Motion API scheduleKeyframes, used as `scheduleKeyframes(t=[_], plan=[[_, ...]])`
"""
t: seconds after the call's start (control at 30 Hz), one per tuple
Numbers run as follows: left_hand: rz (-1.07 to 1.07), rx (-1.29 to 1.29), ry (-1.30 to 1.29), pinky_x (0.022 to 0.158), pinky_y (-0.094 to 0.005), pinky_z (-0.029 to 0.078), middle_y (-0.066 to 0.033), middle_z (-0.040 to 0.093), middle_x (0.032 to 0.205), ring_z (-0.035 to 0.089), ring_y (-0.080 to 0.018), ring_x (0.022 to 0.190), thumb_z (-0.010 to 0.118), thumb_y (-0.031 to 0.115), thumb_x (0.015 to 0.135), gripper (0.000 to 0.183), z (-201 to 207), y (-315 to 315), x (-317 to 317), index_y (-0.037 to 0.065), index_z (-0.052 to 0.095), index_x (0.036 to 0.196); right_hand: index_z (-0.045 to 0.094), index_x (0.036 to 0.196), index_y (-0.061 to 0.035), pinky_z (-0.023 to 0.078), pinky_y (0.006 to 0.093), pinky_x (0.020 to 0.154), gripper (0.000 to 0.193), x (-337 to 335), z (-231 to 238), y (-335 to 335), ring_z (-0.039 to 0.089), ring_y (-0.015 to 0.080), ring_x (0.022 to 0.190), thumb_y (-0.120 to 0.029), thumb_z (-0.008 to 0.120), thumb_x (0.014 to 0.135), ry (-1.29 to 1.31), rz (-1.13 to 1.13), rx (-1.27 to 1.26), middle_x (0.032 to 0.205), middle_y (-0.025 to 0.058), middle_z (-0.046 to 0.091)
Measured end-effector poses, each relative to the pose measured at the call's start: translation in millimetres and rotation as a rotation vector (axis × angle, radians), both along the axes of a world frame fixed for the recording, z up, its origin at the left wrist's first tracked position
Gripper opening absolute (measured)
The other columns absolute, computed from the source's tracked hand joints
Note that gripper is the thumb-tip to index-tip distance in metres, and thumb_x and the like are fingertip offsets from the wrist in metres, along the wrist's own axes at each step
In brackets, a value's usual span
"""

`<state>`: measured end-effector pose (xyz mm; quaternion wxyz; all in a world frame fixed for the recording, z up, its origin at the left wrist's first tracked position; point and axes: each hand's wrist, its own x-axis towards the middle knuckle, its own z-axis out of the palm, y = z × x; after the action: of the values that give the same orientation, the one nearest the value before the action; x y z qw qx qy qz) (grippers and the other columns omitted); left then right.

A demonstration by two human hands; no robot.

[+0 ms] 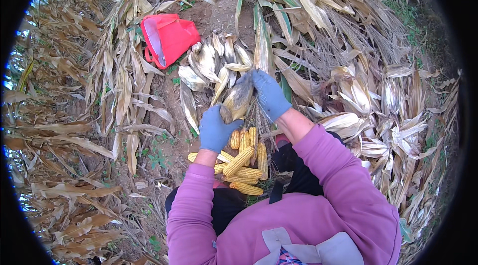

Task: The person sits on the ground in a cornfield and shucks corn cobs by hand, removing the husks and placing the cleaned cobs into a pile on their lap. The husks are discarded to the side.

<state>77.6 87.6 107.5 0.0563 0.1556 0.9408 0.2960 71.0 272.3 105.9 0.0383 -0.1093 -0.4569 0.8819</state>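
Observation:
Between my two blue-grey gloved hands is a corn ear in its dry husk (pixel 238 96), pale tan with dark grey patches. Its near end is gripped by my left hand (pixel 217 128), fingers closed round it. At its far right end, my right hand (pixel 270 95) has its fingers closed on the husk. Whether any kernels show under the husk I cannot make out. Just below my hands, several bare yellow corn cobs (pixel 244 160) lie piled on the ground by my legs. Beyond the held ear lies a heap of pale, empty-looking husks (pixel 205 63).
A red bag (pixel 169 38) with a pale lining lies open at the far left of the husks. Unpeeled-looking ears and loose husks (pixel 358 100) are heaped on the right. Cut stalks (pixel 318 11) lie at the far right. Dry corn plants (pixel 64 130) line the left side.

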Motion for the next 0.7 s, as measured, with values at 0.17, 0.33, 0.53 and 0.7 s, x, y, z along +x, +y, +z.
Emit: scheduleKeyframes(t=[0.17,0.33,0.53,0.7], plan=[[-0.047,0.378,0.252,0.091,-0.0373,0.044,-0.0194,0.053,0.115,0.053,-0.0342,0.107,0.084,0.019,0.063,0.075,-37.2,2.4,-18.7,0.001,0.044,0.123,0.060,0.096,-0.0063,0.049,0.0315,0.080,0.028,-1.4,19.4,-19.0,0.059,0.0170,0.083,-0.034,0.054,0.094,-0.048,0.082,-0.464,0.090,0.0058,0.062],[0.073,0.151,0.527,0.100,-0.0395,0.036,-0.0233,0.039,0.132,0.042,-0.0360,0.119,0.082,0.017,0.064,0.086,7.9,16.4,-5.6,0.002,0.034,0.134,0.060,0.096,-0.0067,0.050,0.0322,0.081,0.035,-2.7,25.9,-2.3,0.060,0.0184,0.084,-0.039,0.047,0.096,-0.016,-0.020,-0.486,0.091,0.0064,0.063],[0.160,0.679,-0.230,0.103,-0.0363,0.034,-0.0199,0.041,0.134,0.044,-0.0269,0.121,0.072,0.024,0.078,0.079,4.4,33.6,36.2,-0.006,0.028,0.137,0.058,0.091,-0.0074,0.049,0.0347,0.084,0.035,-1.8,22.7,-16.5,0.059,0.0186,0.087,-0.039,0.044,0.097,-0.020,-0.040,-0.496,0.090,0.0069,0.061],[0.160,1.372,-0.512,0.099,-0.0343,0.039,-0.0129,0.049,0.128,0.051,-0.0219,0.114,0.048,0.038,0.095,0.056,4.6,23.5,-2.1,0.000,0.035,0.134,0.048,0.076,-0.0121,0.045,0.0314,0.066,0.035,-1.5,23.6,-40.6,0.047,0.0151,0.063,-0.037,0.038,0.099,-0.109,0.119,-0.831,0.063,-0.0011,0.047]])
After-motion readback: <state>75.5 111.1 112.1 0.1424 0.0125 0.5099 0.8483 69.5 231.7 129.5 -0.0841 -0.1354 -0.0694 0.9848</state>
